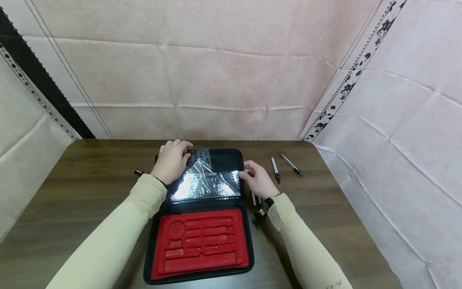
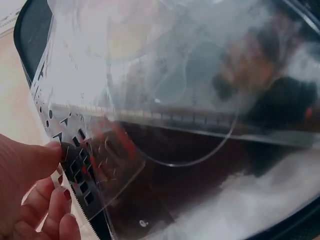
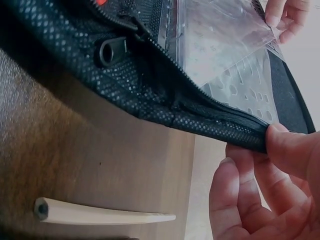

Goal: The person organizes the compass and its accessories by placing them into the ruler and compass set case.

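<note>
A black zip case (image 1: 226, 155) lies unfolded on the wooden table, with a red moulded tray (image 1: 207, 261) of shaped hollows in its near half. A shiny clear plastic pocket (image 1: 220, 186) covers much of the far half. My left hand (image 1: 171, 160), at that half's left side, pinches the edge of a stencil ruler (image 2: 77, 165) with cut-out shapes between thumb and fingers. The ruler lies partly under the clear plastic. Opposite, my right hand (image 1: 258, 179) pinches the case's zipped rim, thumb on top and fingers beneath; a zip pull (image 3: 111, 52) hangs farther along.
Two pens (image 1: 276, 170) (image 1: 291, 165) lie right of the case. A wooden pencil (image 3: 105, 212) and a black-and-yellow object (image 1: 260, 212) are by my right wrist. One small black item (image 1: 138, 172) sits left of the case. Pale cloth (image 1: 216, 80) hangs behind the table.
</note>
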Motion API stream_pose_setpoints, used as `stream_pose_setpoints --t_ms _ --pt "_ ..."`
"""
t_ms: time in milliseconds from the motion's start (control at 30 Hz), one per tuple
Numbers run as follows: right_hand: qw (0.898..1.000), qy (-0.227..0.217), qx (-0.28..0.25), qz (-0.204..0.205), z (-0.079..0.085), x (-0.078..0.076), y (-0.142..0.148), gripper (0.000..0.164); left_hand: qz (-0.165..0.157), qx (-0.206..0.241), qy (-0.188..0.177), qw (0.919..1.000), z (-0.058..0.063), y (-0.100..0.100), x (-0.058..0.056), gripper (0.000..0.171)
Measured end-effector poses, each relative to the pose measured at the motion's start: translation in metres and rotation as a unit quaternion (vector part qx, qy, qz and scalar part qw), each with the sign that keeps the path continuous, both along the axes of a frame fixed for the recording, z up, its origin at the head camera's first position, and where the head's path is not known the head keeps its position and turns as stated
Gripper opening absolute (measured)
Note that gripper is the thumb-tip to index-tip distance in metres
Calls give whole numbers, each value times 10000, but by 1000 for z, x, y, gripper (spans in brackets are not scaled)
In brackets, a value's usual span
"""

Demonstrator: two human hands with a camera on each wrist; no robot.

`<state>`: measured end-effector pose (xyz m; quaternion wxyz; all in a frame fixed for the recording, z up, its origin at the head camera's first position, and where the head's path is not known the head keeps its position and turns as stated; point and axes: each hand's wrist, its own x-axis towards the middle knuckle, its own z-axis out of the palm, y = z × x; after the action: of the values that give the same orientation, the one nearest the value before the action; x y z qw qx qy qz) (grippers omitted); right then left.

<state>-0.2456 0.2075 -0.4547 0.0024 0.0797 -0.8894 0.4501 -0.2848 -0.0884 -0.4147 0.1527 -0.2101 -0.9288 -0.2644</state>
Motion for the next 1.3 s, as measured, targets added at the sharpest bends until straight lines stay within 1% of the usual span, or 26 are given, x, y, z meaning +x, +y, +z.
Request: stream_pose_setpoints --t_ms 67,167,267,367,467,600,667,733,900,1000,1100,1300 --pt "10000 -13 4 25 0 0 0 20 -63 17 -10 10000 -1 0 1 19" --pt "10000 -74 -12 24 0 -1 1 19 -243 -37 -146 9996 -3 -1 3 17" --pt "9999 -105 -58 47 0 -2 2 19 -385 -24 -281 9989 -4 -3 3 19" --pt "9999 -105 -72 64 0 -2 3 19 -379 113 -385 9985 -5 -4 3 21" --pt "9999 -90 -87 68 0 -2 3 19 -361 211 -632 9971 -4 -4 3 19" --pt "9999 -55 -99 48 0 -2 2 19 -469 10 -1018 9937 -2 -2 4 13" --pt "10000 -48 -77 27 0 -3 2 19 -538 -120 -1120 9922 -2 0 3 14" --pt "10000 -48 -49 8 0 -3 1 20 -511 -193 -1195 9913 -1 1 4 16" --pt "10000 11 -3 -3 1 -3 0 20 -397 -138 -1367 9897 0 0 6 17" --pt "10000 39 -8 -35 0 -2 0 19 -417 -123 -1414 9890 0 -2 7 21" --pt "10000 22 -10 -57 -1 -3 -1 19 -469 -192 -1372 9892 -1 -4 7 25" --pt "10000 -44 -7 -71 -4 -4 2 18 -439 -81 -994 9940 -1 -9 12 25"
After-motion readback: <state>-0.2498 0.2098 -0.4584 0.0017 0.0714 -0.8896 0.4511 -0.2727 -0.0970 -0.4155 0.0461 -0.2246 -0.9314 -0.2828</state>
